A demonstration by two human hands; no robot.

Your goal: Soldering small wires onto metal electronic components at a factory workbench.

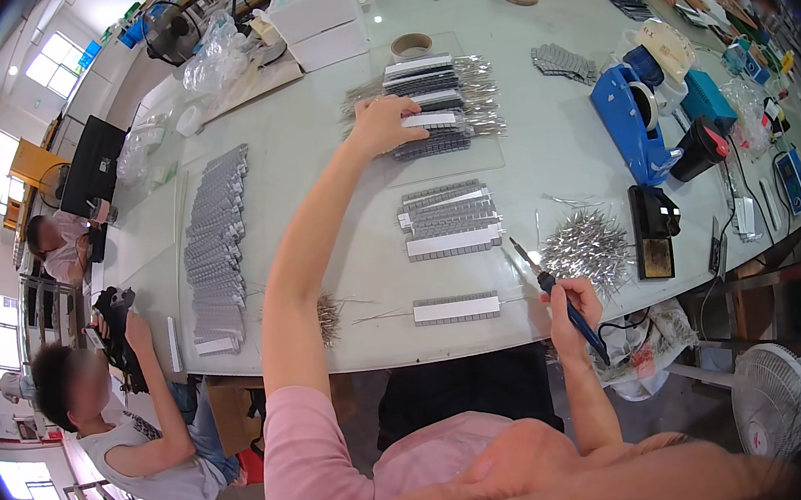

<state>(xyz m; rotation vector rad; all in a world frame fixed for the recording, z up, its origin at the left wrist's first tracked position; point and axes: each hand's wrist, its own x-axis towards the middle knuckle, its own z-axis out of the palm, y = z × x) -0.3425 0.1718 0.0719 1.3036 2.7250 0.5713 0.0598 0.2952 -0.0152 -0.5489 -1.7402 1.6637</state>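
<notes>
My left hand (384,125) reaches far out over a stack of grey strips with white tops and thin wire leads (419,77). Its thumb and fingers are closed around the near end of one grey-and-white strip (431,121). In my right hand (574,307), low at the table's front, is a soldering iron (549,283), its tip pointing up and left. Left of the iron lies a single strip with wire leads (456,309). Beyond it sits a small group of leadless grey strips (449,219). A heap of cut silvery wires (584,248) lies beside the iron.
Long rows of grey strips (217,250) cover the left side. To the right stand a blue tape dispenser (624,124), a black soldering stand (653,233) and a black cup (700,148). White foam boxes (323,24) stand far back. Another person (135,415) sits at left.
</notes>
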